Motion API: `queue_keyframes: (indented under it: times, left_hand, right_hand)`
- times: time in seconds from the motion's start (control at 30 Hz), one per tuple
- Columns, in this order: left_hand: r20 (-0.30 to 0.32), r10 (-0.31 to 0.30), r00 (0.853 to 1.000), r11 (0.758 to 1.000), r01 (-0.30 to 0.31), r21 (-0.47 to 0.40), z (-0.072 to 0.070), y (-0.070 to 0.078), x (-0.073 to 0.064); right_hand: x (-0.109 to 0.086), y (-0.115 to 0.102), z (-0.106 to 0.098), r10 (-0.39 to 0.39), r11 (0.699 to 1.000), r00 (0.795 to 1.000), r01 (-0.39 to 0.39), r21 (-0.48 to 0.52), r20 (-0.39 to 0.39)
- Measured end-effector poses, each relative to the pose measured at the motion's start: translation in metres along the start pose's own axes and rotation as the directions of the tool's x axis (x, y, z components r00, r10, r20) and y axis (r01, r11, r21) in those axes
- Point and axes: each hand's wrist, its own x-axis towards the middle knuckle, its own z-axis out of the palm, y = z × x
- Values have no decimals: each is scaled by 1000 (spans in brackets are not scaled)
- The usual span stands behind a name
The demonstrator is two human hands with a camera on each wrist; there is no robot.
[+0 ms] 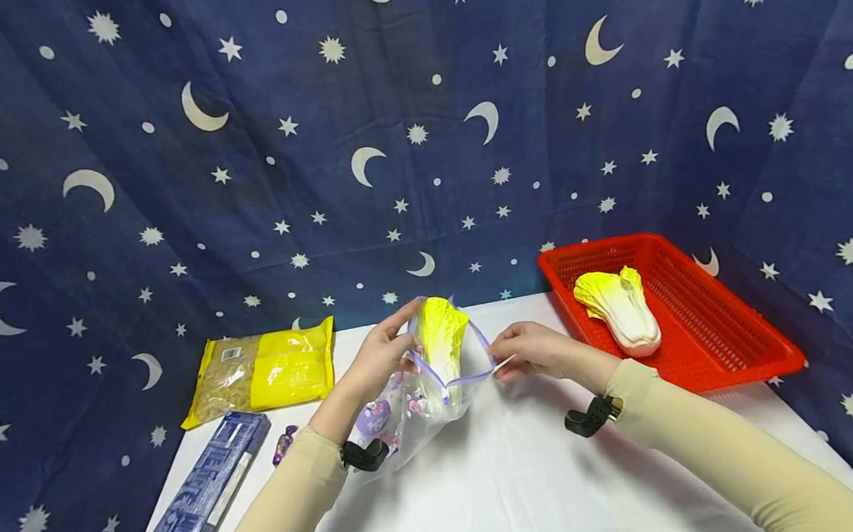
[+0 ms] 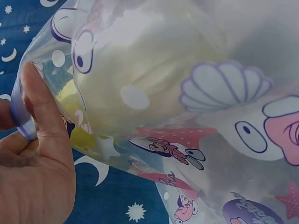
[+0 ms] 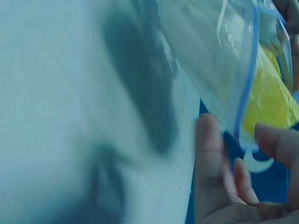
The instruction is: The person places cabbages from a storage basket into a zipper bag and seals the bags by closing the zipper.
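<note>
A clear zip bag (image 1: 448,406) with a purple rim and cartoon prints holds a napa cabbage (image 1: 443,340), its yellow leaves up in the bag's mouth. My left hand (image 1: 384,357) pinches the rim on the left side; the left wrist view shows the thumb and fingers around the purple zip strip (image 2: 21,109). On the opposite side, my right hand (image 1: 534,349) holds the rim's edge, thumb and fingers on either side of it in the right wrist view. A second napa cabbage (image 1: 620,309) lies in the red basket (image 1: 731,317).
A yellow bag of dry food (image 1: 262,371) lies at the back left. In front of it are a long blue box (image 1: 197,501) and a small purple wrapped candy (image 1: 284,444). A dark blue curtain (image 1: 431,132) with moons and stars hangs behind the white table (image 1: 534,491).
</note>
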Motion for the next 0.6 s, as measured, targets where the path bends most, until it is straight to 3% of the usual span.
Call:
queue_keyframes:
  times: [0.1,0.23,0.4,0.53,0.6]
  left_hand:
    - [-3,6,1000,999,-5,53,0,-1,0]
    - [20,55,998,979,-58,194,-5,0,-2]
    - [35,123,992,924,-127,362,-10,4,-5]
    - [18,131,991,867,-123,483,-11,8,-6]
    - [1,135,991,826,-113,552,-11,11,-6]
  right_hand:
    - [2,5,9,-31,999,999,32,37,-34]
    - [3,-1,18,-86,996,992,86,-2,-88]
    - [1,-15,26,-142,990,985,142,-8,-102]
    - [-2,-25,31,-169,985,982,171,17,-85]
    - [-3,-29,31,-195,980,978,198,31,-77]
